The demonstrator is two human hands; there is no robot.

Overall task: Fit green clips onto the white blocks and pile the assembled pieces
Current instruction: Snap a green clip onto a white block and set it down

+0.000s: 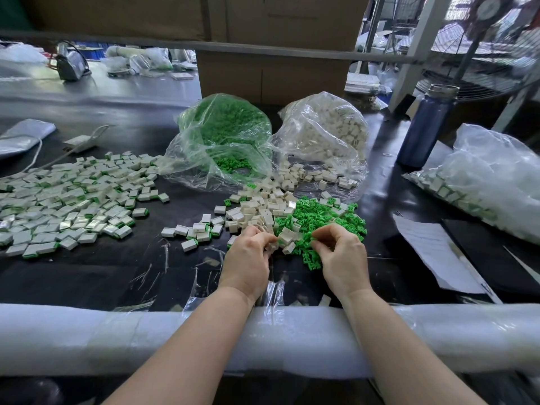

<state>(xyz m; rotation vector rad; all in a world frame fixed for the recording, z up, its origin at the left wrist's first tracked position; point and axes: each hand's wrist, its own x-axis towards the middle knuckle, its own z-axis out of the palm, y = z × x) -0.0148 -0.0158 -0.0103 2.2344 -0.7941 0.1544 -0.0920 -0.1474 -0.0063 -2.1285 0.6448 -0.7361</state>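
Both hands were working at 6 o'clock of the loose parts heap on the bench (102, 276). Left hand (248, 258) was curled round a few white blocks (285, 238), fingertips pinching them at the heap edge. Right hand (342, 255) had thumb and forefinger pinched in the green clips (318, 220); it looked like one clip was held, but the part was too small to confirm.

Handling, my read: blocks were small, rigid moulded plastic, very light, smooth-faced so a bit slippery; best taken across the two broad flat faces, leaving the slotted end free. Clips were smaller and lighter, probably slightly springy at the legs; best pinched by the back, legs pointing at the block. Neither looked fragile, though a skewed push could bend a clip leg.

Counts: two hands. Two open bags at 12 o'clock, one of clips (225, 135) and one of blocks (324, 133). One more bag of parts (482, 182) at 3 o'clock; they looked like finished pieces, not certain. Loose blocks at centre were several dozen, loose clips just to their 3 o'clock side likewise; not countable exactly. Finished pieces (67, 200) were spread at 9 o'clock, well over a hundred, plus a small cluster (198, 232) of roughly ten just at 9 o'clock of the left hand. One blue bottle (423, 124) at 2 o'clock, one paper sheet (435, 252) at 4 o'clock.
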